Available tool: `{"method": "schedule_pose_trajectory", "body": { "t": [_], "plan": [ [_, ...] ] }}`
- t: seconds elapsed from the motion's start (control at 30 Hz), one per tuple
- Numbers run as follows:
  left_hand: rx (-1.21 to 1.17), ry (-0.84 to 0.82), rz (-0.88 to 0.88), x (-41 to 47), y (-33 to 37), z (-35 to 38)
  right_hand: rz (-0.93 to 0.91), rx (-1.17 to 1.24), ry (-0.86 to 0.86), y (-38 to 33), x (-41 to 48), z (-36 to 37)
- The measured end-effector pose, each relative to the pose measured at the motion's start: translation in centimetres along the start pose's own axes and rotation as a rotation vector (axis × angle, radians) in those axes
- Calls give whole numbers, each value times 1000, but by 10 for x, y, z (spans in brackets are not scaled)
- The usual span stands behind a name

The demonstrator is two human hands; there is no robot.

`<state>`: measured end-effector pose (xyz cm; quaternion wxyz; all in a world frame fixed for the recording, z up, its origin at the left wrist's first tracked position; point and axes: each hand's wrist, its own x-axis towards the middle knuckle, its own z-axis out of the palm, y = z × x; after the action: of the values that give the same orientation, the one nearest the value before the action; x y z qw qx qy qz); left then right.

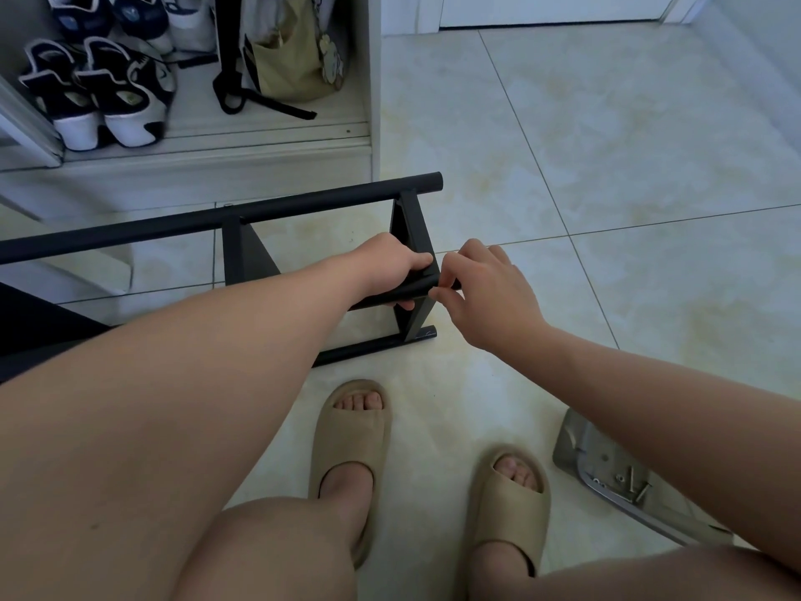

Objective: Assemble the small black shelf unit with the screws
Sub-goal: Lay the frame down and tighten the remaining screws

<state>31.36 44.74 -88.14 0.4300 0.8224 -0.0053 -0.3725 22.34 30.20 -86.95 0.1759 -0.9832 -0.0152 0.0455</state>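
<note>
- Head view: the shelf [242, 214] stands on the floor [607, 188], far left, against a shoe cabinet [260, 162].
- The left hand [385, 264] grips its rail [414, 289], likely to steady it.
- The right hand [485, 292] pinches the rail's end, probably seating a screw that is hidden.
- Screws [637, 492] lie in a tray [576, 444], near right.
- No writing is legible.

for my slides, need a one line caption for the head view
Left hand grips the black shelf frame on a tiled floor; right hand pinches its rail end.
</note>
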Motion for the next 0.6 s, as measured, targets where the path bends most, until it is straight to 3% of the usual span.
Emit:
{"method": "schedule_pose_trajectory", "body": {
  "t": [0.6],
  "plan": [
    [24, -44, 29, 5, -10, -5, 61, 139, -53, -1, 0, 1]
  ]
}}
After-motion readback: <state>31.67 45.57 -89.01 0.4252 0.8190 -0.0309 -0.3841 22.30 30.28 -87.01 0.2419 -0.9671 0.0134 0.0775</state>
